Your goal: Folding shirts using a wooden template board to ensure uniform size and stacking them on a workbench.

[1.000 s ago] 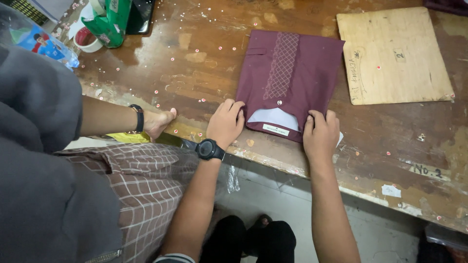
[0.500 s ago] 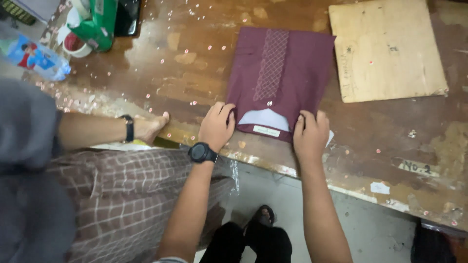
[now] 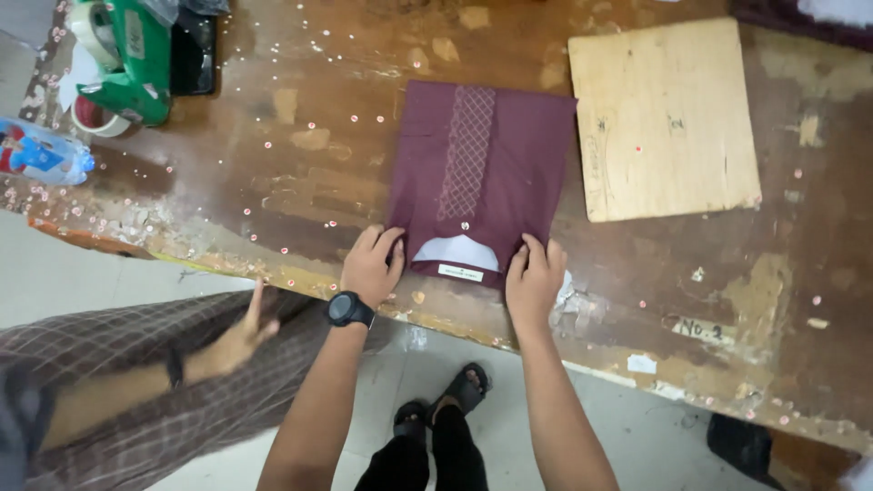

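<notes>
A folded maroon shirt [image 3: 482,173] with an embroidered front strip lies on a worn wooden table [image 3: 300,182]; its collar faces me and shows a white insert. My left hand [image 3: 371,265], a black watch on its wrist, presses the shirt's near left corner. My right hand [image 3: 535,280] grips the near right corner at the table's edge.
A plywood board [image 3: 664,118] lies right of the shirt. A green tape dispenser [image 3: 127,64] and a plastic bottle [image 3: 41,155] sit at the far left. Another person in checked trousers [image 3: 136,364] stands at my left, hand [image 3: 241,332] off the table. Small pink dots litter the tabletop.
The other person's hand has left the table edge and dropped beside their leg. My hands stay on the shirt's near corners. The view has shifted slightly.
</notes>
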